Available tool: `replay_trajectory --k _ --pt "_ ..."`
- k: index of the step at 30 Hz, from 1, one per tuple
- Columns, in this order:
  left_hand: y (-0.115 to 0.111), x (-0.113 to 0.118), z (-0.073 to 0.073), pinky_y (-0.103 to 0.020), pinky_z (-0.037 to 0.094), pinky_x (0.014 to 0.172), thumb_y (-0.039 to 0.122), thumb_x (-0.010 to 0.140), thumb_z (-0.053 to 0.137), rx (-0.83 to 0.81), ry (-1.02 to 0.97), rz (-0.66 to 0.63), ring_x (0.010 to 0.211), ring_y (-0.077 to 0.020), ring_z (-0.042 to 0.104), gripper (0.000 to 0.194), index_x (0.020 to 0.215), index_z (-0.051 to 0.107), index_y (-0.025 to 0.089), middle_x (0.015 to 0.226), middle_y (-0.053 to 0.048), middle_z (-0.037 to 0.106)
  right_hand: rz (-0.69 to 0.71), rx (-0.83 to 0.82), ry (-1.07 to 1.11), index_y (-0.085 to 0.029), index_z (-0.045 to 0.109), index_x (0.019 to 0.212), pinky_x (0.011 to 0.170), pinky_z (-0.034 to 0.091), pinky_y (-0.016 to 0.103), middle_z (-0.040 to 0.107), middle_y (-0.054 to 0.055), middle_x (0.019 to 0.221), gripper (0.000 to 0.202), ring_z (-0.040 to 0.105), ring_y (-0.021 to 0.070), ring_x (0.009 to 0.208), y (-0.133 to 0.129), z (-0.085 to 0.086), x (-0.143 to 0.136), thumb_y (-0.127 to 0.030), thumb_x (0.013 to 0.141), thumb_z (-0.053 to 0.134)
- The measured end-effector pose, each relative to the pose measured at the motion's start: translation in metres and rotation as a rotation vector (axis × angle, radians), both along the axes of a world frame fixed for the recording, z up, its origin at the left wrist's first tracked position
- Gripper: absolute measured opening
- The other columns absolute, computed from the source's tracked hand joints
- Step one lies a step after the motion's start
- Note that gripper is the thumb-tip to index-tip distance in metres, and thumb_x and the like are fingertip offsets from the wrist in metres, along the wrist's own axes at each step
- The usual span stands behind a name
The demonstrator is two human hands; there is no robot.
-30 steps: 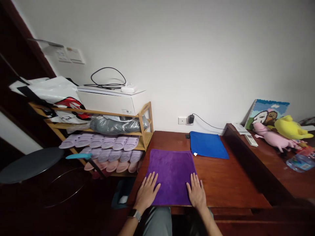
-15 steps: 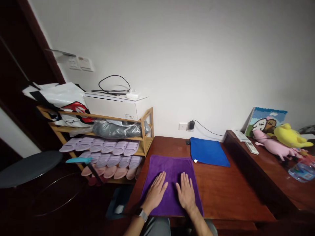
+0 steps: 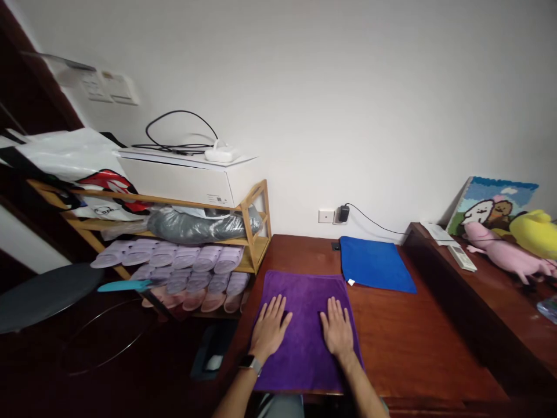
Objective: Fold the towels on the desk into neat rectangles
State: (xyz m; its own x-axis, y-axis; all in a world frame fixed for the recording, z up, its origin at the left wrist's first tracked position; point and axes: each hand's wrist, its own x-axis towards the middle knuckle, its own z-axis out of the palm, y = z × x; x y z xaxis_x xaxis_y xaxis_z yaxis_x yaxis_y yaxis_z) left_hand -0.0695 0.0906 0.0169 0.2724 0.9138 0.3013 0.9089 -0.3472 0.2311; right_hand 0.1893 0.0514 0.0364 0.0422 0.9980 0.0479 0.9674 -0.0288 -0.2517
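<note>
A purple cloth point(image 3: 307, 348) lies spread flat on the brown wooden table point(image 3: 404, 342), its near edge close to the table's front. My left hand point(image 3: 268, 330) rests palm down on the cloth's left side, fingers stretched out; a watch point(image 3: 250, 363) is on that wrist. On the cloth's right side my right hand point(image 3: 338, 330) also lies flat, palm down, thumb apart from the fingers. Neither hand grips anything. Behind and to the right is a blue cloth point(image 3: 376, 264), spread out with a small white tag at its near left corner.
A wooden rack point(image 3: 261, 247) with several purple and pink slippers point(image 3: 200, 258) stands at the left, a white box point(image 3: 183, 180) on top. A black plug point(image 3: 344, 213) sits in the wall socket. Right of a raised divider are a remote control point(image 3: 462, 258) and plush toys point(image 3: 505, 247).
My hands have slid apart on the purple cloth, the left to the left and the right to the right. The view has shifted closer, and the cloth looks a little flatter.
</note>
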Motion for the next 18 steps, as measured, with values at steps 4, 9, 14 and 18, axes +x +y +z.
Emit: replay_trajectory --k 4,9,14,18 --pt "0.003 -0.026 0.001 -0.058 0.035 0.128 0.060 0.108 0.030 0.023 0.003 0.022 0.155 -0.0318 0.044 0.067 0.163 0.044 0.024 0.166 -0.011 0.050 -0.095 -0.005 -0.043 -0.013 0.031 0.167 0.133 0.018 0.051 0.028 0.012 0.174 0.073 0.025 0.0269 0.163 -0.003 -0.004 0.040 -0.054 0.109 0.014" --pt "0.005 -0.024 0.005 -0.056 0.035 0.129 0.057 0.109 0.029 -0.003 -0.012 0.023 0.155 -0.0310 0.044 0.068 0.162 0.045 0.017 0.165 -0.014 0.050 -0.087 -0.010 -0.031 -0.010 0.030 0.167 0.133 0.018 0.051 0.029 0.013 0.173 0.076 0.026 0.0285 0.162 0.001 0.008 0.031 -0.056 0.109 0.012" --pt "0.030 0.010 0.021 -0.045 0.030 0.132 0.049 0.112 0.025 0.018 -0.076 -0.126 0.160 -0.0210 0.035 0.063 0.168 0.030 0.022 0.173 -0.006 0.039 0.015 0.102 0.032 -0.011 0.027 0.168 0.134 0.013 0.046 0.025 0.010 0.175 0.072 0.020 0.0252 0.164 0.030 0.036 -0.019 -0.051 0.110 0.010" --pt "0.066 0.049 0.031 -0.043 0.033 0.130 0.047 0.112 0.017 -0.046 -0.078 -0.135 0.159 -0.0204 0.037 0.064 0.168 0.028 0.018 0.173 -0.008 0.038 0.088 0.051 0.091 -0.012 0.029 0.167 0.133 0.013 0.047 0.028 0.009 0.174 0.066 0.020 0.0245 0.164 0.070 0.046 -0.058 -0.040 0.110 0.010"
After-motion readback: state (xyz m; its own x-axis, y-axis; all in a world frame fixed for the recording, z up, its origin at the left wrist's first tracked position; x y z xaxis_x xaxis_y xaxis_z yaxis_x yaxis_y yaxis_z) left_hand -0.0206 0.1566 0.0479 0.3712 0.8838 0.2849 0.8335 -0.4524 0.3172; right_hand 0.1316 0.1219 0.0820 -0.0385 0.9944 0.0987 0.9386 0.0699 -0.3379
